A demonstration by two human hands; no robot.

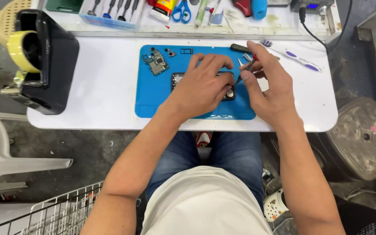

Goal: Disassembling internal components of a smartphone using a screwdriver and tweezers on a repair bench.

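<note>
- Left hand [205,85] lies spread over one opened phone [230,92], hiding most of it.
- Right hand [268,89] pinches one thin tool [245,72], tip unclear.
- One circuit board [156,62] lies near the blue mat [153,98]'s far-left corner.

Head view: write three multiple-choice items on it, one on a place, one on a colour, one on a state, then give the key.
1. Where does the circuit board lie?
A. at the mat's upper left corner
B. on the floor
C. inside the black tape dispenser

2. What colour is the work mat?
A. red
B. blue
C. green

3. What is the left hand doing?
A. hanging off the table
B. holding scissors
C. pressing down on the opened phone

Key: 1 A, the board sits on the mat, up left of the hands. 2 B, the mat is plainly blue. 3 C, its palm and fingers cover the phone, while the right hand holds a thin tool beside it.
</note>
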